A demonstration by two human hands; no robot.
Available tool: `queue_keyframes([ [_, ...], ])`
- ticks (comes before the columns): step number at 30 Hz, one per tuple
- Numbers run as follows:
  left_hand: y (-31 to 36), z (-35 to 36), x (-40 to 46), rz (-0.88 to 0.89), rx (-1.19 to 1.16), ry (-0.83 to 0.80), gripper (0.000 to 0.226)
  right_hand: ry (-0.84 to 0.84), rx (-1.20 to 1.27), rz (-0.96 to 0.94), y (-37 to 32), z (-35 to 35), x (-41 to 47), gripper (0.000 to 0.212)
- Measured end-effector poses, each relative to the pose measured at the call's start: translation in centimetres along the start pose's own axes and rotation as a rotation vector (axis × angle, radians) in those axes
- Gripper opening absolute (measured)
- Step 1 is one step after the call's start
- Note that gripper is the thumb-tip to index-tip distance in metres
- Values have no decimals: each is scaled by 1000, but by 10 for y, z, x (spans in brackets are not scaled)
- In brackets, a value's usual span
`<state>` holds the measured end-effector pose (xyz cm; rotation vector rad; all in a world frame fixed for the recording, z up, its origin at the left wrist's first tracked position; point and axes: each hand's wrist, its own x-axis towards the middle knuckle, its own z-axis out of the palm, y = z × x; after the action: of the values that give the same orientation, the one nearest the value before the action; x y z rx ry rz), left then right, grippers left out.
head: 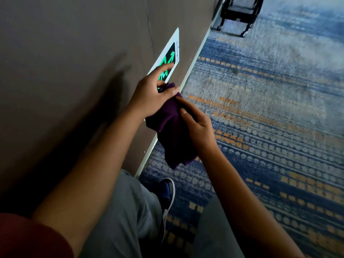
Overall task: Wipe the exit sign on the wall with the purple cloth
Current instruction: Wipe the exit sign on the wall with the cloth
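A brown wall (65,62) fills the left side and meets a blue, grey and orange patterned carpet (270,118) along a pale skirting strip (193,62). Low on the wall, close above the skirting, sits the exit sign (170,54): a white-framed rectangle with a dark panel and glowing green arrows, its near end hidden by the hands. The purple cloth (172,131) is dark, soft and crumpled, hanging in folds just in front of the sign's near end. The left hand (150,95) pinches its top edge with the forefinger stretched over the sign; the right hand (197,125) grips its side, fingers curled.
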<state>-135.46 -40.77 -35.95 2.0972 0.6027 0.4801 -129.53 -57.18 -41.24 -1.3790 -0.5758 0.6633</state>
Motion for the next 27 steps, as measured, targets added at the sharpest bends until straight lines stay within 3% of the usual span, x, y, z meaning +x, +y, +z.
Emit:
queue_keyframes([
  [14,-1,9,13,-46,32,35,48,-97,71,7,8,-15,32,32],
  [19,11,46,36,18,150,-77,44,-4,159,16,24,-51,35,32],
  [27,-5,84,37,27,229,-132,49,-2,206,35,62,-72,24,33],
])
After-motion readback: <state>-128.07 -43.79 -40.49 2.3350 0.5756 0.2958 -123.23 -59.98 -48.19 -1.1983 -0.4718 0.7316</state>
